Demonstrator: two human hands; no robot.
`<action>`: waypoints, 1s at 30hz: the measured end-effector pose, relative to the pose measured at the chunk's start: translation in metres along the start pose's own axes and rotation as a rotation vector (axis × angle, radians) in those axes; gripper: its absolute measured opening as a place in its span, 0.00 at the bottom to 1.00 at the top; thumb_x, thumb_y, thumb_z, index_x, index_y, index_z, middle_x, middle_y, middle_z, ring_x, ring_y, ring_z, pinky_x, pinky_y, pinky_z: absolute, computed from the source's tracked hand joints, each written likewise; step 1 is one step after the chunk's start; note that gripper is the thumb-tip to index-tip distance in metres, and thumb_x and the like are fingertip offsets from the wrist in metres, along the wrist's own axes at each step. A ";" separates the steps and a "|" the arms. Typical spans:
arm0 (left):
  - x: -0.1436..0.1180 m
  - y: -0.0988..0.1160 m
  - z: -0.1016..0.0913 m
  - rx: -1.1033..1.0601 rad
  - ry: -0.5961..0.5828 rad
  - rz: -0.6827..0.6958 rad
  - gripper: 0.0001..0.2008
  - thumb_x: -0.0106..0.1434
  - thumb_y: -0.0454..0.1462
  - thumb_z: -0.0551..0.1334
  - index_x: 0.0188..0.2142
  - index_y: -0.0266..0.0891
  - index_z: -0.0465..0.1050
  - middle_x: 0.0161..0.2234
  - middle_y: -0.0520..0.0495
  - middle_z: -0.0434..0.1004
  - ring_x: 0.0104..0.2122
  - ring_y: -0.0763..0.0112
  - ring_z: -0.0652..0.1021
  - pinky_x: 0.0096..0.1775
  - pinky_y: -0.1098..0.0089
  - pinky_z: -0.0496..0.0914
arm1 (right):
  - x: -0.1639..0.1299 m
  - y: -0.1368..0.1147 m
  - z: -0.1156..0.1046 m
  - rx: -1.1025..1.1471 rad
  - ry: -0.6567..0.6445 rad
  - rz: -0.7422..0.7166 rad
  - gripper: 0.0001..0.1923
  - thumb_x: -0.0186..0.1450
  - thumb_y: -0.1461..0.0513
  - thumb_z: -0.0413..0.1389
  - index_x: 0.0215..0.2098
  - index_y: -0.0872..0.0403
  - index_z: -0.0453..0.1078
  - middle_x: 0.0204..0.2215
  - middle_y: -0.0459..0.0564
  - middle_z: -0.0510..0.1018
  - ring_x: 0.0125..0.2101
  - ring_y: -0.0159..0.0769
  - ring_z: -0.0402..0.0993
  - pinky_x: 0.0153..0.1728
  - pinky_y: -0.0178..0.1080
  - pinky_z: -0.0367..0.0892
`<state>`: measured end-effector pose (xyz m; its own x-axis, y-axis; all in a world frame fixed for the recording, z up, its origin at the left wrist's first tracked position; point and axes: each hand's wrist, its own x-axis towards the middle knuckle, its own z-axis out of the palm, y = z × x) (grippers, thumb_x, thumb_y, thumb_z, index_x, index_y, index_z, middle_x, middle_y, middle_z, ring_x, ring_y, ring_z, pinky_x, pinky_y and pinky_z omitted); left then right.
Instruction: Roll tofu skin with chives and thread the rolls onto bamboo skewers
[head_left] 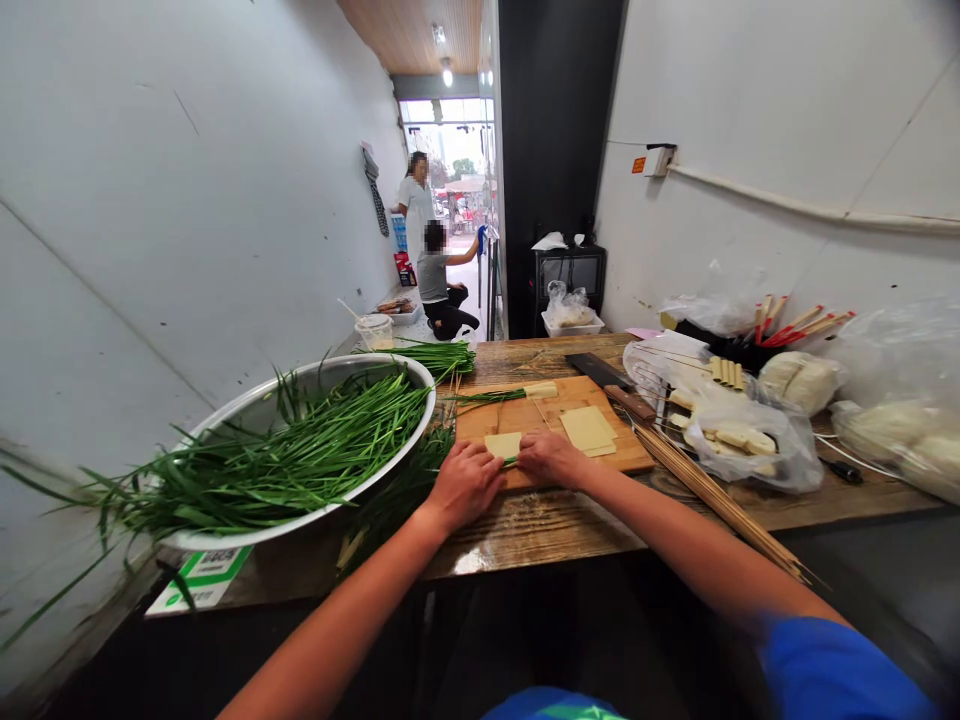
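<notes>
Pale yellow, a thin square sheet is lying on the left part of the wooden board, just beyond the hands; a short length of green stalk is showing at its near edge, in the gap between them.

Hands: left hand and right hand are resting side by side over that near edge, fingers bent downward. Undersides are being hidden by the knuckles — cannot tell whether either set is gripping or only pressing.

Surroundings: spare sheets are lying in a loose stack to the right; a wrapped bundle with green tails is lying at the far side of the board. A cleaver is sitting by the far right corner. To the left, a basin is holding long green leaves, many hanging over its rim. Board and basin are sharing one wooden surface.

Possible failures (judgement): the sheet is looking thin, so uneven pressure between the two hands could be tearing or skewing it; a loose hold could be letting the stalk slide out sideways. Skewers are projecting past the near edge, just beside the right forearm — an outward elbow swing could be scattering them. Trailing leaves could be snagging on the left arm and being dragged off the basin.
</notes>
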<state>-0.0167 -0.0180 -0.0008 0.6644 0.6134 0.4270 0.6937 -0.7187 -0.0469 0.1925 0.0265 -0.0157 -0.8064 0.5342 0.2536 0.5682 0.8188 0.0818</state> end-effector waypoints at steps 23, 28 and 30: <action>0.027 -0.009 0.004 -0.226 -0.104 -0.170 0.11 0.61 0.35 0.60 0.24 0.42 0.78 0.26 0.50 0.78 0.32 0.69 0.71 0.38 0.66 0.57 | -0.005 -0.017 -0.013 0.019 0.130 0.127 0.09 0.63 0.58 0.54 0.33 0.55 0.73 0.32 0.50 0.73 0.34 0.34 0.66 0.36 0.37 0.56; 0.029 -0.013 0.002 -0.295 -0.142 -0.197 0.09 0.60 0.36 0.60 0.26 0.42 0.78 0.27 0.49 0.78 0.33 0.69 0.73 0.38 0.68 0.60 | -0.002 -0.010 -0.004 0.159 0.122 0.135 0.12 0.65 0.61 0.52 0.27 0.55 0.74 0.28 0.49 0.73 0.30 0.31 0.65 0.33 0.34 0.56; 0.030 -0.015 0.002 -0.350 -0.149 -0.233 0.08 0.59 0.36 0.61 0.27 0.41 0.79 0.28 0.49 0.79 0.33 0.70 0.73 0.38 0.70 0.61 | -0.001 -0.006 -0.002 0.224 0.141 0.134 0.12 0.64 0.62 0.53 0.26 0.55 0.75 0.28 0.49 0.73 0.30 0.30 0.66 0.33 0.33 0.57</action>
<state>-0.0061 0.0118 0.0110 0.5523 0.7941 0.2537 0.7106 -0.6076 0.3548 0.1901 0.0204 -0.0146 -0.6871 0.6188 0.3806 0.6048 0.7775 -0.1721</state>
